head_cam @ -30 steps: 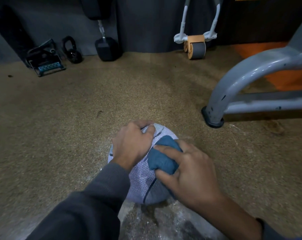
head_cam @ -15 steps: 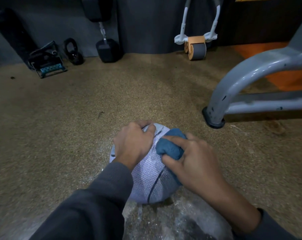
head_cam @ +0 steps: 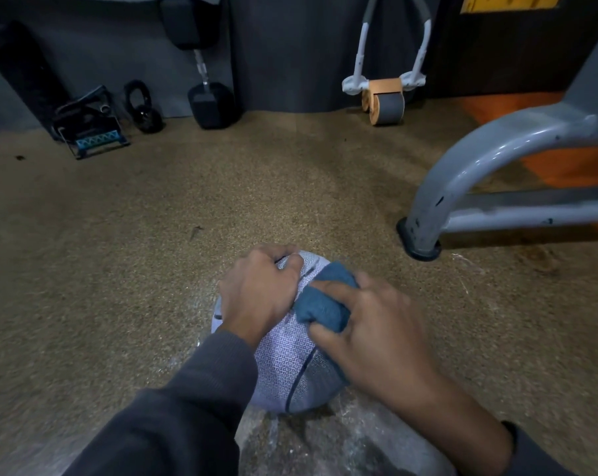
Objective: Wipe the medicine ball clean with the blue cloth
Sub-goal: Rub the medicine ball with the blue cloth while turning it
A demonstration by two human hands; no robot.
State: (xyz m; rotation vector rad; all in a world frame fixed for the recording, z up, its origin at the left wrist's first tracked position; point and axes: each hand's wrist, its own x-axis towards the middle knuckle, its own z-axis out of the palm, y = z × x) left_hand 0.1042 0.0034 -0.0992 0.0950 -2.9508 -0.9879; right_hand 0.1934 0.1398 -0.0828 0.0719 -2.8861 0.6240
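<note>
Fingers (head_cam: pixel 328 288) curled around blue cloth (head_cam: pixel 321 304)

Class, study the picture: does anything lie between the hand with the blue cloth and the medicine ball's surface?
Nothing visible does. The right hand grips the bunched blue cloth and presses it straight onto the medicine ball. The left hand rests on the ball beside the cloth, not under it.
</note>
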